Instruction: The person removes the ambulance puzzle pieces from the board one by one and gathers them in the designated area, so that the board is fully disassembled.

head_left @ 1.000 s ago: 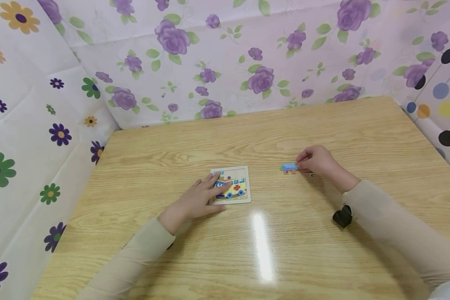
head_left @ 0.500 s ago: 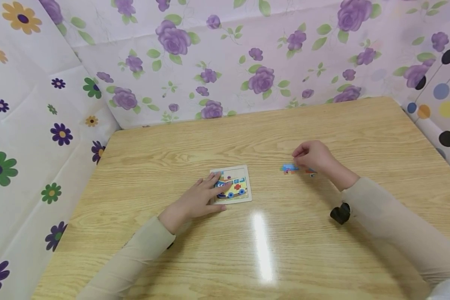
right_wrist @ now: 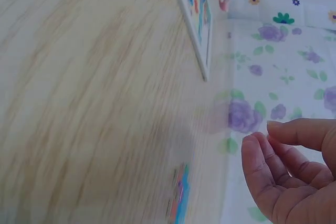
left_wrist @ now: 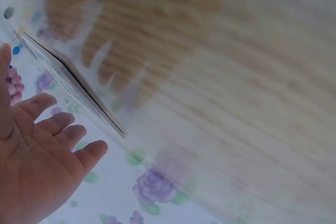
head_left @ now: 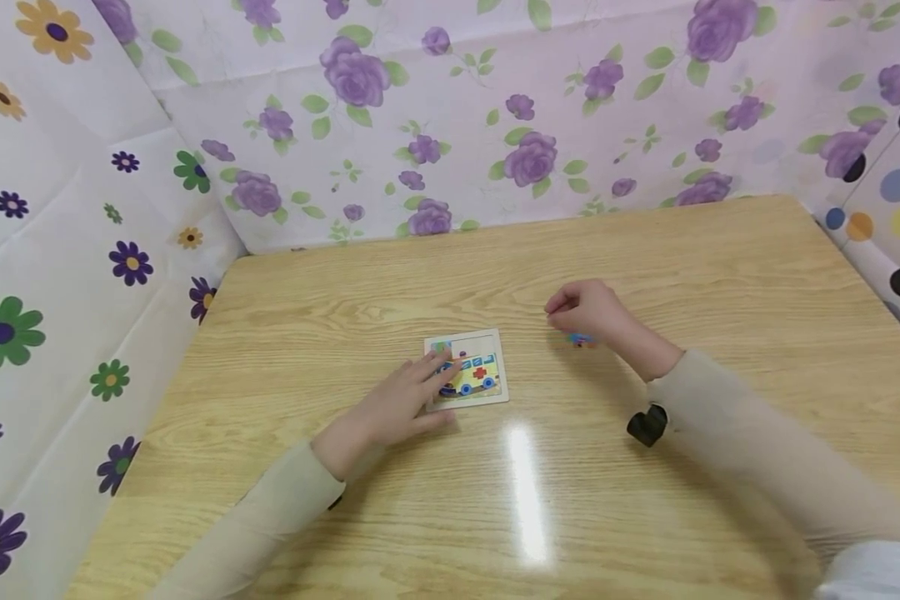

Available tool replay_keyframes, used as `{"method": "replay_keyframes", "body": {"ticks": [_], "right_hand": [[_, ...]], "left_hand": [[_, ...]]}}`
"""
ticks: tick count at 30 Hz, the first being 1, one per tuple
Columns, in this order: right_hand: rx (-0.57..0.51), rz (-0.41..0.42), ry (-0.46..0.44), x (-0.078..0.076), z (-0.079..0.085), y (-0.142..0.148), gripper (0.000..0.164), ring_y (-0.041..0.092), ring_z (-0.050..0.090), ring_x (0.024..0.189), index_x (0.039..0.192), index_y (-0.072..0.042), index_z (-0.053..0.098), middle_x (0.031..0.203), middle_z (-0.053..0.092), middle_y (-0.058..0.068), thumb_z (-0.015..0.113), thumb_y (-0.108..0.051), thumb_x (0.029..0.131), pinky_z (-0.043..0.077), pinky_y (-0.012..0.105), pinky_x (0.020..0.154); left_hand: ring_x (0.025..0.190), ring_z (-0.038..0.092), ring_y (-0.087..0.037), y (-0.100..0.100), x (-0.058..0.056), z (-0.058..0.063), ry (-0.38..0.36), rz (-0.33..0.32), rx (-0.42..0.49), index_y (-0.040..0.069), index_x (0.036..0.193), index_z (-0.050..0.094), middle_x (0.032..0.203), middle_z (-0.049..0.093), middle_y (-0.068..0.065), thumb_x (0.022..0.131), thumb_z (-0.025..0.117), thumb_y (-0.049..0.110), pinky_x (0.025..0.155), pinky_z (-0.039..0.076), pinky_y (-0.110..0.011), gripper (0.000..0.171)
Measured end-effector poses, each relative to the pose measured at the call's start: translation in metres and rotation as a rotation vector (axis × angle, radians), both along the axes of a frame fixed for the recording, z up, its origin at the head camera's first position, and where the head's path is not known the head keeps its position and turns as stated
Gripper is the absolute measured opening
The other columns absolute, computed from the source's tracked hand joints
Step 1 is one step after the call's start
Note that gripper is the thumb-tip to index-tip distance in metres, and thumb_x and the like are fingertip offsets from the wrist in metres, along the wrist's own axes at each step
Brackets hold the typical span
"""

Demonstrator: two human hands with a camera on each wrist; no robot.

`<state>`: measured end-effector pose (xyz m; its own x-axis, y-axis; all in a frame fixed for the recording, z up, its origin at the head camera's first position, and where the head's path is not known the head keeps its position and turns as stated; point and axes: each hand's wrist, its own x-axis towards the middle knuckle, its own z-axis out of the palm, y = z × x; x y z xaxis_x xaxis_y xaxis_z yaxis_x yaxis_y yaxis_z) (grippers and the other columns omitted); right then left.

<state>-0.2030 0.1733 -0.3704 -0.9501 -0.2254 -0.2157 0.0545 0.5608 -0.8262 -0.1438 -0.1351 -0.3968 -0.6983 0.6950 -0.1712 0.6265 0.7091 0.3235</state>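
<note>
A square jigsaw puzzle tray [head_left: 503, 371] lies mid-table, showing a yellow ambulance [head_left: 471, 379] with a red cross and a bare pale area at its upper right. My left hand [head_left: 397, 404] reaches over its left side with fingers spread and straight; contact cannot be told. In the left wrist view, the tray [left_wrist: 73, 85] appears nearly edge-on beyond the fingertips. My right hand [head_left: 588, 312] is above the table, right of the tray, thumb and fingers loosely bent, nothing visible between them. Below it lie flat blue and orange puzzle pieces [right_wrist: 181, 195], mostly hidden by the hand in the head view.
The wood-grain table [head_left: 307, 308] meets a wall covering with purple flowers [head_left: 532, 158] at the back. Other patterned sheets [head_left: 52, 242] hang at the left and right. A black object [head_left: 647, 425] is strapped at the right wrist. A bright light reflection crosses the tabletop.
My right hand has risen off the puzzle pieces and moved left toward the tray. My left hand has barely shifted over the tray. The head view has turned slightly.
</note>
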Motion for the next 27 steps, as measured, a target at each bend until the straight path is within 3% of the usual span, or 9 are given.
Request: {"method": "replay_keyframes", "body": {"ticks": [8,12,18,27], "right_hand": [[-0.069,0.041,0.017,-0.002,-0.001,-0.033,0.023,0.02,0.065,0.079,0.106,0.009,0.064,0.095,0.067,0.017,0.063,-0.005,0.087,0.056,0.038,0.078],[-0.069,0.062,0.03,-0.001,-0.003,-0.049,0.025,0.028,0.067,0.084,0.107,0.008,0.065,0.099,0.068,0.02,0.063,-0.007,0.088,0.056,0.038,0.078],[-0.066,0.1,0.016,0.002,-0.004,-0.072,0.028,0.029,0.067,0.09,0.112,0.007,0.064,0.107,0.067,0.021,0.061,-0.01,0.09,0.056,0.035,0.077],[-0.1,0.113,-0.019,0.004,-0.01,-0.098,0.027,0.024,0.067,0.085,0.109,0.007,0.066,0.099,0.068,0.019,0.058,-0.014,0.092,0.055,0.028,0.073]], "left_hand": [[0.146,0.019,-0.028,0.003,0.011,0.003,-0.046,-0.009,-0.003,0.008,0.15,0.027,0.158,0.019,-0.013,0.094,0.054,0.046,0.115,0.022,-0.051,0.074],[0.145,0.021,-0.029,0.004,0.015,0.003,-0.074,-0.006,0.017,0.012,0.151,0.028,0.157,0.021,-0.013,0.094,0.055,0.047,0.115,0.022,-0.051,0.072],[0.145,0.022,-0.028,0.003,0.017,-0.002,-0.03,-0.028,-0.015,0.011,0.149,0.031,0.156,0.024,-0.014,0.094,0.053,0.05,0.115,0.022,-0.05,0.071],[0.145,0.021,-0.029,0.005,0.017,-0.003,-0.014,-0.039,-0.015,0.009,0.148,0.033,0.156,0.023,-0.014,0.094,0.052,0.049,0.115,0.022,-0.049,0.07]]}}
